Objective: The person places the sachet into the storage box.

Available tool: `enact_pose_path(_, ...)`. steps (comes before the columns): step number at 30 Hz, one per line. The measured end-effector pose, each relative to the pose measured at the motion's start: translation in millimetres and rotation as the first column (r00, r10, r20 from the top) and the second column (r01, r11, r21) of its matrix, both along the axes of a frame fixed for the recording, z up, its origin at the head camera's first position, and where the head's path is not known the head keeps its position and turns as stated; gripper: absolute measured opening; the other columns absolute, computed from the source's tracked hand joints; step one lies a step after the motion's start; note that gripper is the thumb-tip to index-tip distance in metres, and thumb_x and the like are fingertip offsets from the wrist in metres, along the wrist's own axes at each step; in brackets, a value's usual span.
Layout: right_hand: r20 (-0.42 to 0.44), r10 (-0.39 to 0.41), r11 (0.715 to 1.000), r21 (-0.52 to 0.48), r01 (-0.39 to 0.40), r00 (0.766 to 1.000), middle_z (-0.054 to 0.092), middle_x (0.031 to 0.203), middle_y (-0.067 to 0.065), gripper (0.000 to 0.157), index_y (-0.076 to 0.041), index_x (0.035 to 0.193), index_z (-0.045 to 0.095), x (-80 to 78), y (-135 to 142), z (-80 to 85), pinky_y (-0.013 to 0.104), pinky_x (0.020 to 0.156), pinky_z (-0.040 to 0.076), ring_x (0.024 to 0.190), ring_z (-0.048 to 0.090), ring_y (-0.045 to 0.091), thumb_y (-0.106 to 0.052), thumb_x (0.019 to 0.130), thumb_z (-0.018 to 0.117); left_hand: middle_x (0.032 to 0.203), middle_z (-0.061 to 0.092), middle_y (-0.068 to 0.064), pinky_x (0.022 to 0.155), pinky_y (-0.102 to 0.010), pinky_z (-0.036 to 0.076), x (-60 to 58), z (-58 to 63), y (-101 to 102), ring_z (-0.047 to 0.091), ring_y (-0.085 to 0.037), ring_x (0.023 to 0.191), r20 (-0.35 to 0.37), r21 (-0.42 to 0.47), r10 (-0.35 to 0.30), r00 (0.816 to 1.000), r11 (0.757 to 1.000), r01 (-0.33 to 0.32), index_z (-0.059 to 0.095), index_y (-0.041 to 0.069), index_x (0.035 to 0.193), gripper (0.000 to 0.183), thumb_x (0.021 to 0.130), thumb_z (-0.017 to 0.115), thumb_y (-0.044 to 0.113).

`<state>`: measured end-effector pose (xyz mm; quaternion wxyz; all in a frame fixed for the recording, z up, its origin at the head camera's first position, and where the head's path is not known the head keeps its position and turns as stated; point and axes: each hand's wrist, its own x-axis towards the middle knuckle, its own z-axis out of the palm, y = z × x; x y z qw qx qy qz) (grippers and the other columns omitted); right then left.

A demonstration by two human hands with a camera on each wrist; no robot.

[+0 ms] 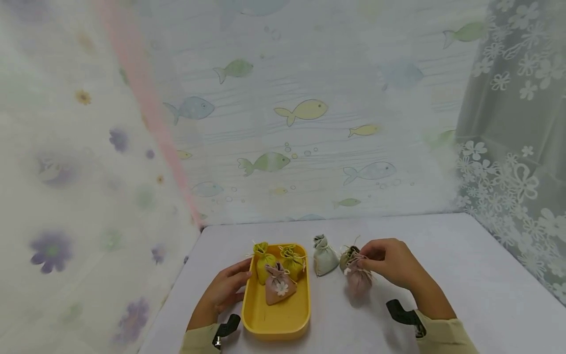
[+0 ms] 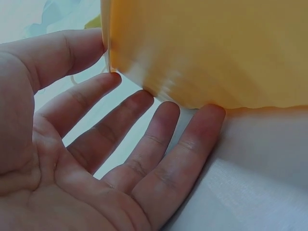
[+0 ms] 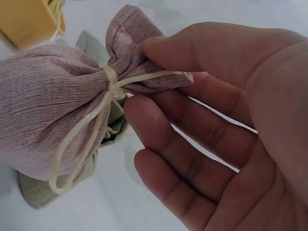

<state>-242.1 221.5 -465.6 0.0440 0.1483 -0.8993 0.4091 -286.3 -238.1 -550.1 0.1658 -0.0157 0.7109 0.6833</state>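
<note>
My right hand [image 1: 391,260] pinches a dusty-pink drawstring pouch [image 3: 53,110] by its gathered neck, thumb against fingertips. The pouch body hangs from the pinch with a cream cord loop. Behind it shows a green pouch [image 3: 36,187], partly hidden. My left hand [image 1: 227,287] rests against the left side of a yellow tray [image 1: 276,327]. Its fingertips and thumb touch the tray's outside, fingers extended, in the left wrist view. Inside the tray stand two yellow-green pouches [image 1: 264,265] and a pink pouch [image 1: 279,290] with a white flower.
Between the tray and the held pouch, a pale grey-green pouch [image 1: 325,258] stands on the white tabletop [image 1: 482,275]. Fish-printed fabric [image 1: 305,147] hangs behind the table, with a flower-printed sheet [image 1: 88,196] on the left and lace [image 1: 522,187] on the right.
</note>
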Motion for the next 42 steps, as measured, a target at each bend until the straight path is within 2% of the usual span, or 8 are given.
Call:
enact_pose_path(10,-0.070,-0.026,0.995,-0.098,0.019,0.997,0.077,0.093,-0.007,0.019,-0.023,0.100,0.079,4.0,-6.3,11.7,0.031,0.073,0.058,0.083,0.072,0.011,-0.039,0.090,0.081,0.161,0.046,-0.011,0.097,-0.047,0.060,-2.5,1.7,-2.7,0.062,-0.024,0.129,-0.002,-0.006,-0.016,1.000,1.000,0.016,0.047,0.022,0.157,0.066,0.097,0.071,0.036)
enact_pose_path(17,-0.107,-0.053,0.991,-0.127,0.039,0.993,0.078,0.094,-0.009,0.015,-0.025,0.101,0.078,3.2,-8.4,14.7,0.028,0.072,0.059,0.082,0.073,0.009,-0.035,0.090,0.081,0.163,0.043,-0.012,0.097,-0.048,0.060,-0.7,-2.4,-1.6,0.062,-0.025,0.129,0.004,0.017,-0.045,0.999,0.999,0.045,0.046,0.020,0.158,0.066,0.098,0.071,0.035)
enact_pose_path(22,-0.192,-0.076,0.991,-0.126,0.052,0.978,0.077,0.094,-0.012,0.014,-0.027,0.100,0.078,0.0,-16.8,22.6,0.029,0.073,0.058,0.082,0.072,0.008,-0.037,0.091,0.081,0.162,0.044,-0.012,0.096,-0.048,0.060,-1.9,-0.4,-1.0,0.061,-0.027,0.131,-0.013,-0.002,-0.024,1.000,1.000,0.024,0.047,0.022,0.157,0.066,0.097,0.071,0.037)
enact_pose_path(25,-0.212,-0.083,0.987,-0.152,0.051,0.974,0.077,0.094,-0.011,0.015,-0.028,0.100,0.078,1.0,-27.2,26.1,0.028,0.071,0.058,0.082,0.072,0.008,-0.039,0.090,0.081,0.162,0.045,-0.012,0.096,-0.048,0.060,-2.6,-0.7,-1.4,0.062,-0.026,0.129,-0.001,-0.004,-0.007,1.000,1.000,0.007,0.048,0.023,0.157,0.067,0.096,0.072,0.039)
enact_pose_path(33,-0.251,-0.092,0.961,-0.277,0.019,0.964,0.077,0.095,-0.008,0.014,-0.024,0.100,0.079,2.2,-60.6,18.0,0.026,0.070,0.061,0.079,0.072,0.009,-0.033,0.090,0.082,0.163,0.042,-0.017,0.096,-0.049,0.060,0.0,-3.2,-2.8,0.063,-0.026,0.128,0.000,0.011,0.012,1.000,1.000,-0.012,0.046,0.020,0.158,0.067,0.098,0.071,0.035)
enact_pose_path(42,-0.203,-0.099,0.945,-0.326,0.028,0.974,0.077,0.094,-0.010,0.016,-0.027,0.101,0.078,6.6,-83.6,11.4,0.026,0.071,0.062,0.082,0.072,0.009,-0.036,0.089,0.082,0.163,0.041,-0.019,0.096,-0.049,0.060,0.4,-1.7,0.2,0.064,-0.025,0.126,0.010,0.022,-0.003,1.000,1.000,0.003,0.044,0.019,0.159,0.069,0.098,0.071,0.036)
